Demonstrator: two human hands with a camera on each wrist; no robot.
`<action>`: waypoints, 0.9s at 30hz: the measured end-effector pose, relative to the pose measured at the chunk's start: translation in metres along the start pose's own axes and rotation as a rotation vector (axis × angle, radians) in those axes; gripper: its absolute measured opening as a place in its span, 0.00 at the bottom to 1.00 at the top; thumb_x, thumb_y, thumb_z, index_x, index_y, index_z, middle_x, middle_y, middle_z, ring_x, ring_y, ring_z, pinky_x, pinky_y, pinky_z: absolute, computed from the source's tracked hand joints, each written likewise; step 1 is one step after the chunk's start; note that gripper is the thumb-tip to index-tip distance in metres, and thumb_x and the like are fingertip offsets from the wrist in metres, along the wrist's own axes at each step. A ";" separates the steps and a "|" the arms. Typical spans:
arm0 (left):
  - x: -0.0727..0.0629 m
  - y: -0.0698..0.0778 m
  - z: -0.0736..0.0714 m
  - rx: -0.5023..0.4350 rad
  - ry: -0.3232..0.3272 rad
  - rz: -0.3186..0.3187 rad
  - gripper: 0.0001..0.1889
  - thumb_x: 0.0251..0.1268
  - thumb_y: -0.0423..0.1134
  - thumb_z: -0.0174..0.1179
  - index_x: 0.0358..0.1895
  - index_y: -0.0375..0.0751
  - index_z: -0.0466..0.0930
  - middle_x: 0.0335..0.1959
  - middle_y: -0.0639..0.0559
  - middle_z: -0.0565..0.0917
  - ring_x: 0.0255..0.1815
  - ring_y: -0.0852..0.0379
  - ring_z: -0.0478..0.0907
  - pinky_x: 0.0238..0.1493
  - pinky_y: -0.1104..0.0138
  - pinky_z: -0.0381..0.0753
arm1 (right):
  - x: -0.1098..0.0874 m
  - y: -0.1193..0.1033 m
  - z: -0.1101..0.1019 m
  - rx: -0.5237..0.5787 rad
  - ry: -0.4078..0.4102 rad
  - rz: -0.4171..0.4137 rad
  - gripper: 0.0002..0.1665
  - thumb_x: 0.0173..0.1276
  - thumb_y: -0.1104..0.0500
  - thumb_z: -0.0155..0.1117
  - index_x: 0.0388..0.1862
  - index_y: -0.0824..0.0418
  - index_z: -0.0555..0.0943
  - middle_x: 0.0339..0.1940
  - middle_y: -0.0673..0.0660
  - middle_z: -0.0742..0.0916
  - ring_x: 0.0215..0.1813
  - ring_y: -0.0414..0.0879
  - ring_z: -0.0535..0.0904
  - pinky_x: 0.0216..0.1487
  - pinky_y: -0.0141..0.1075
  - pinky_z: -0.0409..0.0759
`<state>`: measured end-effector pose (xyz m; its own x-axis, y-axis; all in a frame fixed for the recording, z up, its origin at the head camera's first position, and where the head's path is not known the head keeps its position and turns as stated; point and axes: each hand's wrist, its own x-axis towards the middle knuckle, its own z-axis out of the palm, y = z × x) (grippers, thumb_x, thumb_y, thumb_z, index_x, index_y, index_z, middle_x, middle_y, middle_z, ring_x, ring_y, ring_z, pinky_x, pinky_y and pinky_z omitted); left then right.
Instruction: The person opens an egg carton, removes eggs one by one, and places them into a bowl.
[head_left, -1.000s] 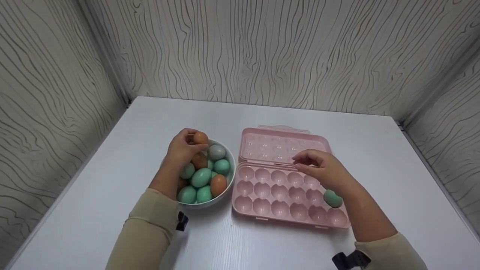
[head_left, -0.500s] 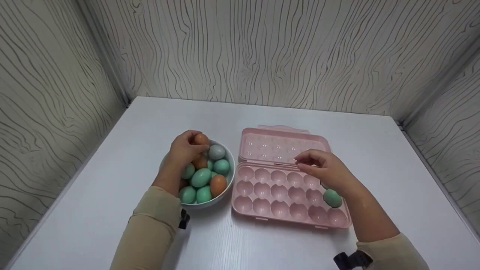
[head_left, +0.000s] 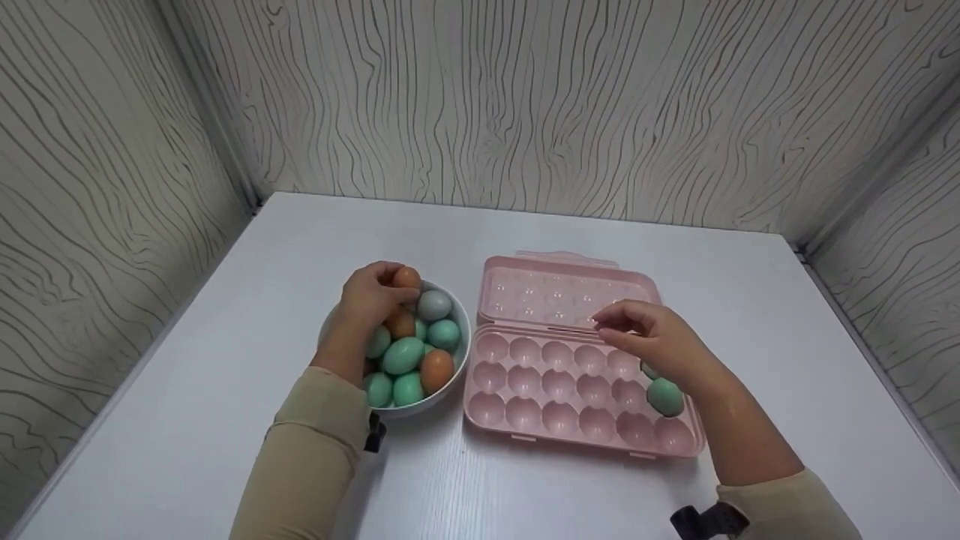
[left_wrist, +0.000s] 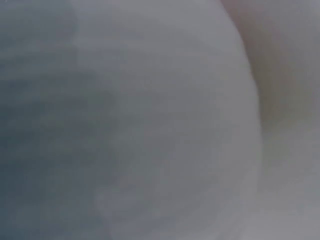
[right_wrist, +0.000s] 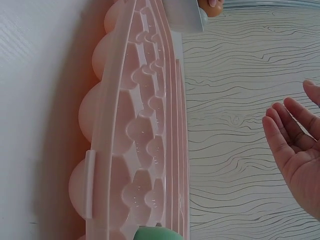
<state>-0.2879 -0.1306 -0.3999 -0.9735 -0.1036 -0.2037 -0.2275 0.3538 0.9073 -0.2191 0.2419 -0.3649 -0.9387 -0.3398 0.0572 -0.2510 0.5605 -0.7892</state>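
My left hand (head_left: 366,300) reaches over the white bowl (head_left: 466,337) on the left and pinches a brown egg (head_left: 407,277) at its far side between thumb and fingers. Green, brown and greyish eggs fill the bowl around it. Over the right part of the pink egg box (head_left: 540,439), my right hand (head_left: 656,341) hovers with loosely bent fingers and nothing in them; the right wrist view shows its palm (right_wrist: 302,170). A green egg (head_left: 664,397) sits in a hollow near the box's right end. Behind it, another green egg (head_left: 649,370) is mostly hidden by this hand.
The box's lid (head_left: 570,289) lies folded back behind its tray, beside the bowl. White tabletop (head_left: 450,495) extends in front, up to wood-patterned panels (head_left: 525,112) at the back and sides. Only a blurred pale surface (left_wrist: 175,120) fills the left wrist view.
My left hand has shifted slightly right and toward me, and the brown egg has moved slightly right with it. The right hand has drifted a little right, revealing part of the second green egg.
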 end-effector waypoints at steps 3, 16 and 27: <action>0.001 -0.001 0.001 -0.002 0.015 0.013 0.22 0.52 0.42 0.66 0.52 0.51 0.75 0.51 0.54 0.75 0.53 0.53 0.69 0.57 0.59 0.69 | -0.001 0.000 0.000 0.005 0.003 -0.003 0.13 0.63 0.54 0.61 0.45 0.57 0.79 0.40 0.53 0.83 0.41 0.47 0.77 0.40 0.31 0.79; 0.002 -0.001 0.002 0.033 0.027 -0.006 0.17 0.57 0.42 0.62 0.51 0.46 0.75 0.49 0.50 0.76 0.52 0.52 0.70 0.56 0.59 0.69 | -0.001 0.004 0.002 0.005 -0.002 0.011 0.13 0.63 0.52 0.62 0.45 0.54 0.80 0.42 0.58 0.83 0.41 0.50 0.78 0.41 0.33 0.80; 0.001 -0.001 -0.001 -0.055 0.020 -0.022 0.18 0.59 0.41 0.61 0.54 0.47 0.74 0.52 0.51 0.76 0.55 0.53 0.70 0.58 0.60 0.68 | -0.001 0.001 -0.001 0.009 0.004 0.014 0.15 0.63 0.52 0.61 0.46 0.57 0.79 0.42 0.57 0.83 0.40 0.49 0.77 0.39 0.29 0.78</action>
<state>-0.2887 -0.1320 -0.4007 -0.9675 -0.1298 -0.2168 -0.2468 0.3001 0.9215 -0.2185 0.2438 -0.3650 -0.9430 -0.3293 0.0486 -0.2360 0.5584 -0.7953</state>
